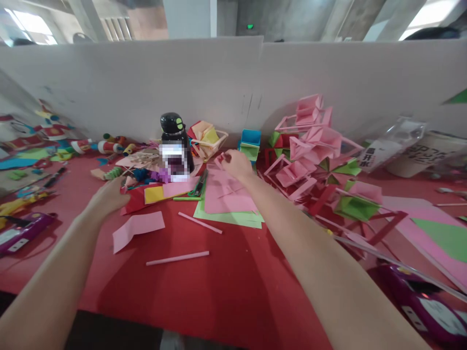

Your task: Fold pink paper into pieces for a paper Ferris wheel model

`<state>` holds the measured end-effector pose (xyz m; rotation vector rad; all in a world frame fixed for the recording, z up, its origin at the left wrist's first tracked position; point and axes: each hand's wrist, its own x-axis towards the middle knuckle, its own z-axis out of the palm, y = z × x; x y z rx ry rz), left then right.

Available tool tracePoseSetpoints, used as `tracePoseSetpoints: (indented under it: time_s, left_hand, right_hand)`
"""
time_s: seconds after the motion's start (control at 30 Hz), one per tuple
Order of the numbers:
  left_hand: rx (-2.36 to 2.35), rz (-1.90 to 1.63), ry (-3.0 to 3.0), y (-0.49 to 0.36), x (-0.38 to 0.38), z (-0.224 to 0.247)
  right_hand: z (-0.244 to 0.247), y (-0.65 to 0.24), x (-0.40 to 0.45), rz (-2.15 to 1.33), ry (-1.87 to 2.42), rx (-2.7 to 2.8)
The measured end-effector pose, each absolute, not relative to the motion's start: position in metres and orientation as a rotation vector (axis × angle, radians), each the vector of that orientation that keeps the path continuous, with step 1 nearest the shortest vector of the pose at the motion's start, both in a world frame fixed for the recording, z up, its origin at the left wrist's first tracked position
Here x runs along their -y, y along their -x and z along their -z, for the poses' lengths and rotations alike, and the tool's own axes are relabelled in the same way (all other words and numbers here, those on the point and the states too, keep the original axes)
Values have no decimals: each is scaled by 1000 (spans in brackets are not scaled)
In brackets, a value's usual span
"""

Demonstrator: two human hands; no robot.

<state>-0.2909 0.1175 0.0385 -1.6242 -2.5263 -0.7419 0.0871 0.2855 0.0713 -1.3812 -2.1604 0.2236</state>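
My right hand (238, 166) reaches over a stack of pink paper (229, 189), its fingers pinched on a small pink paper piece (220, 159). Under that stack lie light green sheets (228, 218). My left hand (109, 195) is at the left end of a red paper piece (136, 201), beside small coloured paper craft pieces (140, 174); its fingertips are blurred and partly hidden. Nearer to me lie two thin pink paper rolls (200, 223) (177, 258) and a creased pink paper strip (140, 228). A cutter with green parts (200, 184) rests beside the pink stack.
A black bottle (175, 129) stands between my hands. Pink folded paper lanterns (314, 141) pile up at the right. Purple power strips (27, 232) (423, 301) lie on both sides. A white partition (146, 82) bounds the red table (226, 291) at the back.
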Motion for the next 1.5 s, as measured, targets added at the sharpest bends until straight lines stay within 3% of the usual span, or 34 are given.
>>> tracePoseSetpoints:
  time_s: [0.17,0.53,0.7,0.83,1.1,1.5]
  left_hand:
    - [2584,515,1696,288,-116,-42]
    - [2401,738,1527,276,-69,-56]
    - [2315,1392,1482,199,-58,-75]
    - [2099,1893,1928,107,-74,-70]
    - [1916,2003,2289,0,-125,-37]
    - [1976,2417,2283,2,-127,-11]
  right_hand:
    - [-57,-82,-239,-499,1138,2001]
    - [-19,-118,-148,-894,946,1974]
    - [-13,-134,-131,-1059,957,1863]
    - [-12,-139,-129,-1171,988,1649]
    - [-8,-146,-129,-1226,1026,1243]
    - [-14,-143,-129,-1310,898,1323]
